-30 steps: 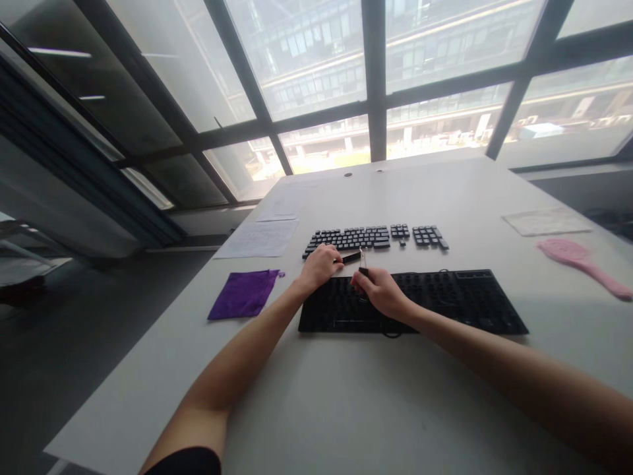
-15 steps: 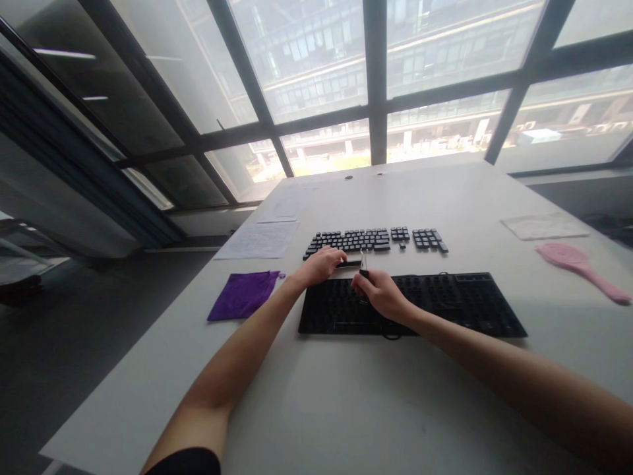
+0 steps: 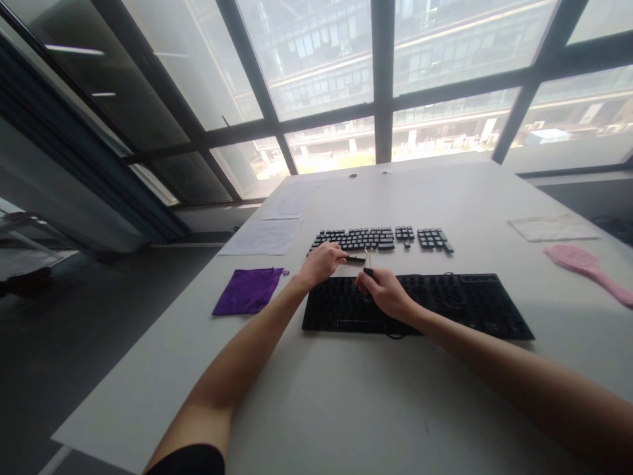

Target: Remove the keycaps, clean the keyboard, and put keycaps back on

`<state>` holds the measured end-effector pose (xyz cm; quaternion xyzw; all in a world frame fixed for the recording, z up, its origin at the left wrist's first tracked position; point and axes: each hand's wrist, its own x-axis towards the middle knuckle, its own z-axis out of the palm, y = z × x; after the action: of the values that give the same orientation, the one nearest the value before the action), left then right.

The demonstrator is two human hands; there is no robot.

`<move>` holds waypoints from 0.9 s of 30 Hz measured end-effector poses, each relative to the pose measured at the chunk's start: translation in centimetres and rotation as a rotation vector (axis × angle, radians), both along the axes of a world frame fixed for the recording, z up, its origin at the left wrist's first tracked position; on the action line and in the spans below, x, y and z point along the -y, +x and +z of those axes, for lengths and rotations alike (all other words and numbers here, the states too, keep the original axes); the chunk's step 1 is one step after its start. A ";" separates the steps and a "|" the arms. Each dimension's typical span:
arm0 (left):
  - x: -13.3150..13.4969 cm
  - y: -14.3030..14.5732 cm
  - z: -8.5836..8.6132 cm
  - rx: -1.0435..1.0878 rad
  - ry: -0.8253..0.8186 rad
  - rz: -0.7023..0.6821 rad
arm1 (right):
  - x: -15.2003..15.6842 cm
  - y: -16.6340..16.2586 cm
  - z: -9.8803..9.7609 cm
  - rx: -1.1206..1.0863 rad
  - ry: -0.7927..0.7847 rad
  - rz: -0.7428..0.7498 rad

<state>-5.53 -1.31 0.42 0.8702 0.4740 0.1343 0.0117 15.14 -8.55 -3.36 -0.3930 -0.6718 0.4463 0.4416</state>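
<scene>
My left hand [image 3: 321, 262] pinches a long black keycap [image 3: 355, 258] just in front of the laid-out rows of black keycaps [image 3: 378, 238]. My right hand [image 3: 386, 292] is closed on a small keycap puller [image 3: 367, 264] with a wire loop that points up. This hand rests over the left half of the black keyboard base [image 3: 445, 305], which lies on the white table [image 3: 346, 396] with its keys off.
A purple cloth [image 3: 246, 291] lies left of the keyboard. Paper sheets [image 3: 264, 236] sit beyond it. A pink hairbrush [image 3: 588, 264] and a clear plastic bag [image 3: 551, 226] are at the right. Large windows stand behind the table.
My left hand has shifted the long keycap slightly, lowering it towards the table beside the keycap rows. The right hand has barely moved. The view has drifted a little.
</scene>
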 end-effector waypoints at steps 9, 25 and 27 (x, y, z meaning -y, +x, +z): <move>-0.4 1.5 -0.6 0.004 0.040 0.105 | 0.0 0.0 0.0 0.013 -0.010 -0.005; 1.3 -0.2 -0.1 0.008 -0.126 0.009 | 0.1 -0.1 0.2 0.008 0.007 0.010; 1.3 -0.4 -0.1 0.027 -0.113 0.005 | 0.1 -0.1 0.2 0.008 0.022 0.012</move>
<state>-5.98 -2.66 0.27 0.8649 0.4830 0.1191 0.0670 15.09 -8.70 -3.18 -0.3859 -0.6806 0.4402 0.4406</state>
